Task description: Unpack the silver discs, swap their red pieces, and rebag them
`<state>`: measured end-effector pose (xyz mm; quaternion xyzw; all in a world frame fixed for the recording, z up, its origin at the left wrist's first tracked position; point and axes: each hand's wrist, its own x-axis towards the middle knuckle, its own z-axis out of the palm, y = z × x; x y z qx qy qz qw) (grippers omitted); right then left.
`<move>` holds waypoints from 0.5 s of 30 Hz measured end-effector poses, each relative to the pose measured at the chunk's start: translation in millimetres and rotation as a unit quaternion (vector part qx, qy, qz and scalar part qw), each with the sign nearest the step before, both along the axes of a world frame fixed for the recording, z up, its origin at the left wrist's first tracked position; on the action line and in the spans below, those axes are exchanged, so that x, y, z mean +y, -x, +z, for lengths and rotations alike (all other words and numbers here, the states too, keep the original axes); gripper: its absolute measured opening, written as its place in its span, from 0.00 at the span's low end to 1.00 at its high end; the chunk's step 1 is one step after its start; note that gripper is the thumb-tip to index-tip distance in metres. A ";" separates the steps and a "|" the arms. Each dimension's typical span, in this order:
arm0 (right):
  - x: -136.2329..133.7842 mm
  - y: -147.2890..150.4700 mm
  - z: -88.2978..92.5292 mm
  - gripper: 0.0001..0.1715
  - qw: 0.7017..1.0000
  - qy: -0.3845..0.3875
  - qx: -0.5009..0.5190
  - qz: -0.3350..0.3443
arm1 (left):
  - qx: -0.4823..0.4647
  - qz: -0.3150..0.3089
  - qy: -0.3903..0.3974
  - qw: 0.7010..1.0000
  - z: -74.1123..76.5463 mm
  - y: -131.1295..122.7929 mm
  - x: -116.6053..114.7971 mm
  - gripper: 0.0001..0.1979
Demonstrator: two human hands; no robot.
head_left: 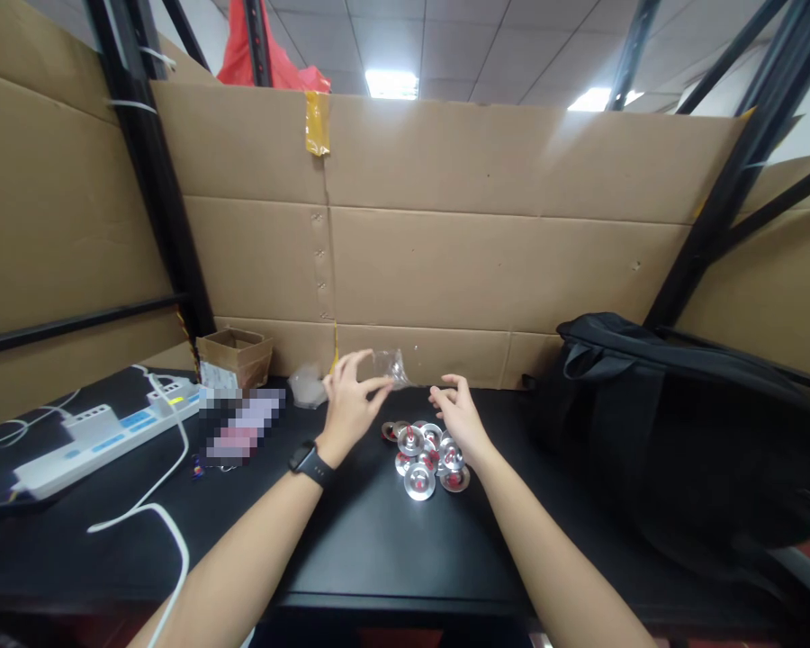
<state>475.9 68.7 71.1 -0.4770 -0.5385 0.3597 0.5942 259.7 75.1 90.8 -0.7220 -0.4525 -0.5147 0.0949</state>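
Note:
My left hand, with a dark watch on its wrist, pinches a small clear plastic bag between thumb and fingers above the black table. To the right of the bag, my right hand is raised with its fingers loosely bent and apart; I see nothing in them. Below and between both hands lies a loose heap of several round, shiny metal discs with red marks at their middles. Some discs overlap, and my right hand partly covers the heap's right side.
A crumpled translucent plastic bag and a small open cardboard box stand at the back left. A white power strip with cables lies at left, near a blurred-out item. A large black bag fills the right. Cardboard walls enclose the table.

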 end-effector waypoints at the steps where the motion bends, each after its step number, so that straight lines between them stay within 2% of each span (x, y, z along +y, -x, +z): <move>1: 2.2 -2.1 -1.5 0.25 1.000 -0.011 -0.022 -0.015 | -0.005 0.044 -0.010 0.999 3.3 9.3 3.2 0.08; 4: 6.4 -6.7 -4.3 0.26 0.997 -0.027 -0.058 -0.033 | -0.004 0.159 -0.024 0.987 8.0 47.1 16.8 0.09; 7: 8.2 -7.9 -5.7 0.26 0.996 -0.029 -0.076 -0.034 | 0.021 0.235 0.002 0.972 0.5 80.6 31.3 0.11; 10: 9.0 -7.4 -7.0 0.26 0.996 -0.025 -0.085 -0.026 | 0.074 0.265 0.043 0.960 -13.5 94.4 41.8 0.12; 15: 9.3 -7.3 -7.9 0.25 0.994 -0.026 -0.102 -0.009 | 0.167 0.288 0.107 0.937 -30.6 98.8 50.8 0.13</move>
